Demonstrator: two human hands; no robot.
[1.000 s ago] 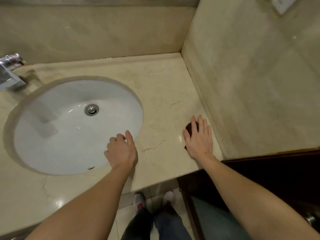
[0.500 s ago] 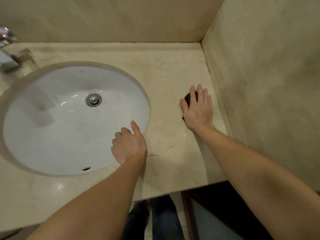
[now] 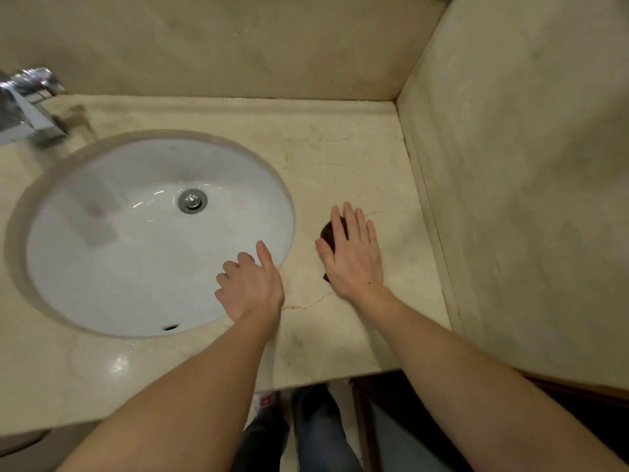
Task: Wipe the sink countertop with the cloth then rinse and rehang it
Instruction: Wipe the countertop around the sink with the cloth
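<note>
A small dark brown cloth (image 3: 332,233) lies flat on the beige marble countertop (image 3: 340,158), to the right of the white oval sink (image 3: 102,267). My right hand (image 3: 354,257) presses down on the cloth with flat, spread fingers and hides most of it. Only the cloth's left edge shows, between thumb and forefinger. My left hand (image 3: 250,284) rests on the sink's right rim, fingers curled over the edge and thumb pointing up, holding nothing.
A chrome faucet (image 3: 29,107) stands at the far left behind the sink, and the drain (image 3: 192,200) sits in the bowl. Marble walls close off the back and the right side (image 3: 510,199). My legs and a dark cabinet show below the counter's front edge.
My right hand has slid the cloth leftward, away from the right wall and toward the sink. My left hand has stayed on the sink rim.
</note>
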